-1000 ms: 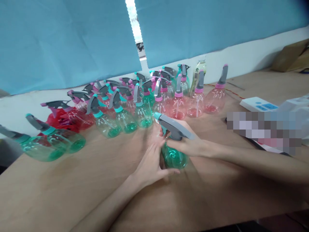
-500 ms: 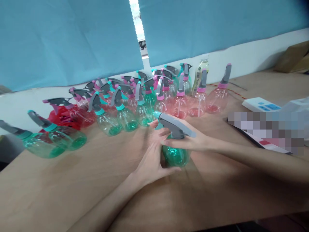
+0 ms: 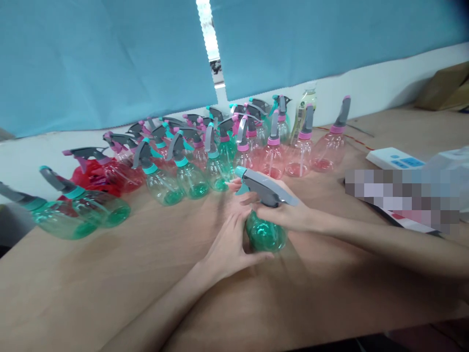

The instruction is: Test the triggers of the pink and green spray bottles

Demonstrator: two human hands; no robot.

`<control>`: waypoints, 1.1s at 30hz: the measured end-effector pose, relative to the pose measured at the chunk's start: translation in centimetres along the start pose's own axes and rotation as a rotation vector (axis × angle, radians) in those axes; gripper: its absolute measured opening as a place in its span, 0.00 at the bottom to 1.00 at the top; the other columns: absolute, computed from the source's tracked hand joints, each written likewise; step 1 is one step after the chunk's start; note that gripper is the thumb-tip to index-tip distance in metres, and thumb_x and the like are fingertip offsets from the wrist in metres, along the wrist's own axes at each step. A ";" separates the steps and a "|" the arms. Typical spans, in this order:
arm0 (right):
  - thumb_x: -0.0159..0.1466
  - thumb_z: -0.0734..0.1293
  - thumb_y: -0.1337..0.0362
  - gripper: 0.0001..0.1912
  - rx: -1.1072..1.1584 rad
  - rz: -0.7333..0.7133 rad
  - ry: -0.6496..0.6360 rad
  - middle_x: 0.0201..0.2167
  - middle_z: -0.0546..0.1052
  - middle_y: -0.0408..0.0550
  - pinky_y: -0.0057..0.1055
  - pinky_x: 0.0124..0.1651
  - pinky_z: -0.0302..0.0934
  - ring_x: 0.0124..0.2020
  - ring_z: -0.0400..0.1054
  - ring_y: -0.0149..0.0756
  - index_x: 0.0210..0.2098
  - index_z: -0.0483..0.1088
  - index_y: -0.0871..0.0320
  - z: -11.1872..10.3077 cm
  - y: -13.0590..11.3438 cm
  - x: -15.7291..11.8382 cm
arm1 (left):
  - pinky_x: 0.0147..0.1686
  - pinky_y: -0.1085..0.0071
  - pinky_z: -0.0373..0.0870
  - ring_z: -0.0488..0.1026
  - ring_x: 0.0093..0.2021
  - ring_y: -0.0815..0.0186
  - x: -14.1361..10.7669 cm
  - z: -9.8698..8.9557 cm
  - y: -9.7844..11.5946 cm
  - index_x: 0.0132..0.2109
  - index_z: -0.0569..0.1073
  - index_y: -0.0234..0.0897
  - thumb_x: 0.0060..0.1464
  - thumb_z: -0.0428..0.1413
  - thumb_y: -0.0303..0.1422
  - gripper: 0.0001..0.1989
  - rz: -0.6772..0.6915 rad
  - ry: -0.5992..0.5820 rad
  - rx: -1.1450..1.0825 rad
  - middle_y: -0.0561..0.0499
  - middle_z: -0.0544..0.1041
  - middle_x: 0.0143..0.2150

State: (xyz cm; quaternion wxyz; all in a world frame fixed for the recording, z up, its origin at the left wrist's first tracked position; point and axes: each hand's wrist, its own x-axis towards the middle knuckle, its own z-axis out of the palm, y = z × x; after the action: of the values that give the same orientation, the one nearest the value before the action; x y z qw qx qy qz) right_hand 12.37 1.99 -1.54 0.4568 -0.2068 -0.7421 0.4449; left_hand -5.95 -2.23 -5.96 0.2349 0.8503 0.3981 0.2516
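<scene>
A green spray bottle [image 3: 266, 232] with a grey trigger head and turquoise nozzle stands on the table in front of me. My left hand [image 3: 229, 247] holds its round body from the left, thumb along the near side and fingers behind. Around the neck, just under the trigger head, my right hand [image 3: 289, 210] is closed from the right and hides the collar. The nozzle points to the left. Behind the hands stand several more spray bottles, among them a green one [image 3: 196, 182] with a turquoise collar and a pink one [image 3: 273, 159] with a pink collar.
At the left, two green spray bottles stand close together beside a red plastic bag [image 3: 97, 177]. A drink bottle [image 3: 305, 110] stands at the back. On the right are a white device [image 3: 395, 160] with blue buttons, a blurred-out flat item and a cardboard box [image 3: 445, 88].
My right hand has shifted slightly at the neck, its thumb now further over the front. The trigger head has turned a little; my left hand stays on the body.
</scene>
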 end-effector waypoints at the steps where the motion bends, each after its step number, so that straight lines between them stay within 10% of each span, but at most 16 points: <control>1: 0.54 0.62 0.71 0.28 -0.008 -0.006 0.003 0.34 0.75 0.41 0.31 0.32 0.65 0.26 0.65 0.29 0.54 0.69 0.53 0.1 0.2 0.0 | 0.62 0.39 0.58 0.58 0.66 0.41 0.0 0.0 0.0 0.66 0.51 0.42 0.45 0.66 0.52 0.49 0.006 0.004 -0.002 0.37 0.61 0.66; 33: 0.55 0.63 0.74 0.28 -0.108 0.011 0.013 0.38 0.78 0.43 0.34 0.42 0.67 0.37 0.71 0.34 0.54 0.69 0.51 0.2 0.7 0.0 | 0.62 0.40 0.58 0.57 0.67 0.42 0.2 -0.1 0.0 0.67 0.51 0.43 0.46 0.66 0.51 0.48 0.058 0.010 -0.026 0.37 0.59 0.68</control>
State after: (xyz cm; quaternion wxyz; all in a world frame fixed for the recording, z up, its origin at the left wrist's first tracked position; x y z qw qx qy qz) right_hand 12.10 2.21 -2.17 0.4471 -0.2382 -0.7610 0.4052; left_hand -5.91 -2.09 -5.88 0.2365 0.8571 0.3711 0.2677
